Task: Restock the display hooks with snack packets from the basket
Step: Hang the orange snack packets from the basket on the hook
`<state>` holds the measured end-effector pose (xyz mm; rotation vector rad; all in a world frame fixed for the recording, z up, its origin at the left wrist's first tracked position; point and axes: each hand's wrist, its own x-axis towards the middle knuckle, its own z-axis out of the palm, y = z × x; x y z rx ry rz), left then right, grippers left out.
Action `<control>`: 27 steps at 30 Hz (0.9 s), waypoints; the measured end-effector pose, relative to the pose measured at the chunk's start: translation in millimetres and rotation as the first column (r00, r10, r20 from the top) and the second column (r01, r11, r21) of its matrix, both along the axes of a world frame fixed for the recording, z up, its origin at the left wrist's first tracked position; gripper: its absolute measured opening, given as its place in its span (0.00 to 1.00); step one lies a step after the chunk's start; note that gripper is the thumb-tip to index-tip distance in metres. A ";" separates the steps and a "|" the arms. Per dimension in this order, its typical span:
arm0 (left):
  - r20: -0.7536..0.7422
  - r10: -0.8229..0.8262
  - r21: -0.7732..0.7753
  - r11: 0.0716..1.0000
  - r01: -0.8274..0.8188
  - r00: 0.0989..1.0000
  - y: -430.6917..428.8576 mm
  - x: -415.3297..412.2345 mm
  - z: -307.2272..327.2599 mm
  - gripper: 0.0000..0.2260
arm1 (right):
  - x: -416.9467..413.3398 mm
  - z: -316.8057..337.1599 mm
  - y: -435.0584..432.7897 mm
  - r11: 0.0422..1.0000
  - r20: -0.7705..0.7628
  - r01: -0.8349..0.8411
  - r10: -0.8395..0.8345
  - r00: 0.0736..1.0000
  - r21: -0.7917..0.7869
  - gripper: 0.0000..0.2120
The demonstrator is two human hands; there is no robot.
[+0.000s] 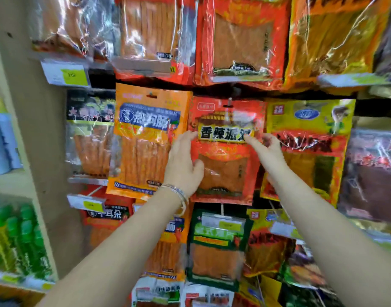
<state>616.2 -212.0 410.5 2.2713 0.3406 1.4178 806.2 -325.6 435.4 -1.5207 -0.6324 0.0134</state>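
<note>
A red snack packet (225, 165) with a yellow label hangs on a display hook (229, 102) in the middle of the rack. My left hand (183, 165) holds the packet's left edge, its thumb laid over the front and its fingers behind the edge. My right hand (268, 149) is at the packet's right edge, with the index finger pointing onto the yellow label and the other fingers curled. The basket is out of view.
Orange (146, 140) and yellow (307, 151) packets hang close on either side, with more rows above and below. Price tags (66, 74) stick out on hook ends. A beige shelf post (33, 134) stands at left, green bottles (17, 238) beyond it.
</note>
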 end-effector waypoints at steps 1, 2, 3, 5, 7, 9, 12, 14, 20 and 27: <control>0.005 -0.020 -0.045 0.999 0.020 1.000 0.7 2.5 0.2 0.27 | 3.7 1.3 1.1 1.000 -0.012 -0.023 0.024 1.000 0.016 0.28; 0.017 -0.038 -0.088 0.995 0.039 0.999 1.6 4.9 0.3 0.27 | 5.7 2.1 2.7 0.998 -0.018 -0.052 0.052 0.998 0.027 0.23; 0.027 -0.053 -0.126 0.990 0.056 0.998 2.4 7.0 0.4 0.26 | 5.4 2.6 4.2 0.995 -0.019 -0.085 0.086 0.996 0.047 0.18; 0.031 -0.080 -0.192 0.978 0.085 0.996 5.1 10.4 0.7 0.26 | 3.2 1.9 7.1 0.980 -0.060 -0.171 0.178 0.982 0.102 0.20; 0.048 -0.097 -0.242 0.964 0.106 0.994 7.6 12.5 0.2 0.27 | -0.5 1.6 8.5 0.972 -0.086 -0.202 0.213 0.973 0.123 0.29; 0.117 -0.093 -0.300 0.946 0.124 0.989 9.2 13.7 0.8 0.28 | -4.3 2.8 8.4 0.973 -0.019 -0.187 0.192 0.981 0.137 0.17; 0.194 -0.055 -0.366 0.922 0.125 0.979 13.9 16.3 5.4 0.29 | -11.8 4.9 3.6 0.958 0.035 -0.201 0.198 0.980 0.202 0.04; 0.178 -0.032 -0.378 0.921 0.098 0.984 16.5 17.7 8.3 0.28 | -15.3 5.4 -1.3 0.957 0.053 -0.207 0.200 0.978 0.204 0.04; 0.157 -0.004 -0.366 0.929 0.062 0.988 15.4 14.1 10.4 0.27 | -22.6 7.2 -13.3 0.922 0.093 -0.296 0.282 0.955 0.250 0.03; 0.105 0.053 -0.354 0.935 -0.012 0.993 21.3 9.7 10.9 0.25 | -18.1 -4.0 -11.1 0.939 0.053 -0.275 0.270 0.962 0.206 0.12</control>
